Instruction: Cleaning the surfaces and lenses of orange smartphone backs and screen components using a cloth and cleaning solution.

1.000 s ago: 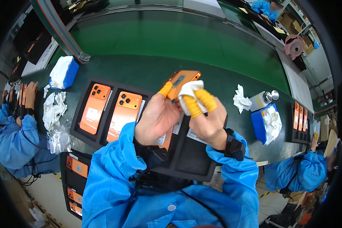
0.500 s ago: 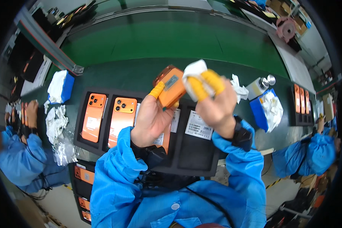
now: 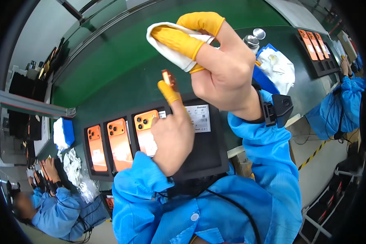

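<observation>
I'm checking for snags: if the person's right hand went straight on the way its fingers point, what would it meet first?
The right hand seems free to pass over the green surface, perhaps up to the grey rail; depth is unclear.

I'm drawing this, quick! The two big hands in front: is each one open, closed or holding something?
Left hand: closed, holding an orange phone, seen nearly edge-on.
Right hand: closed, holding a white cloth.

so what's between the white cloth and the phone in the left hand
Nothing: in the head view, a bare gap separates the cloth from the phone, with only green table showing behind.
</observation>
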### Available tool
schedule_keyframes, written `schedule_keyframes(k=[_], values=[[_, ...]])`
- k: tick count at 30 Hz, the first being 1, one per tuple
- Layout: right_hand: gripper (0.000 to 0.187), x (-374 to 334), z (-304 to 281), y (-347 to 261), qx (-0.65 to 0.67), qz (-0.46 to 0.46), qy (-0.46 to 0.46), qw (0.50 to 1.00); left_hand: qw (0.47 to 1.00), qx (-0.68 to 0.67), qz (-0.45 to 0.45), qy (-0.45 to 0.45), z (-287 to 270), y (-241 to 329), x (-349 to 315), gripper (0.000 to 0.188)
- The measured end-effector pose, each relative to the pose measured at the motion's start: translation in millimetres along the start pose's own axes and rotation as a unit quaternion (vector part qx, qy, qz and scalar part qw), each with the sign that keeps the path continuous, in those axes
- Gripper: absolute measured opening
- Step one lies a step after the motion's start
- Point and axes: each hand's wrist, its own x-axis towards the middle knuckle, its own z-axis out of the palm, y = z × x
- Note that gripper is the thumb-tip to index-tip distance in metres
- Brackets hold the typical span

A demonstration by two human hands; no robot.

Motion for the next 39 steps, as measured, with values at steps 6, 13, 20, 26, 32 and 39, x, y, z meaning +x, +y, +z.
schedule_keyframes(k=[6,13,20,26,32,39], values=[[0.044,-1.5,-3.3,2.7,-0.006,0.002,-0.031,0.999,0.994,0.105,-0.006,-0.029,5.8,23.2,0.9,0.017],[0.041,-4.9,-8.2,20.5,-0.028,-0.121,0.004,0.992,0.995,0.016,0.035,-0.091,32.2,27.4,7.4,0.009],[0.039,6.6,-7.4,-7.3,0.102,-0.1,0.052,0.988,0.989,-0.143,0.014,-0.029,-20.6,-51.0,-77.1,0.036],[0.053,-13.5,16.7,-22.3,0.067,-0.001,-0.146,0.987,0.983,0.02,-0.18,-0.034,21.7,-81.7,-143.5,0.056],[0.016,-43.2,38.4,-33.9,0.058,-0.072,-0.221,0.971,0.981,-0.056,-0.187,0.017,20.1,-54.2,-133.2,0.075],[0.041,-48.8,-20.9,13.8,-0.247,0.063,-0.218,0.942,0.974,-0.034,-0.225,-0.01,21.2,-46.7,-148.5,0.078]])
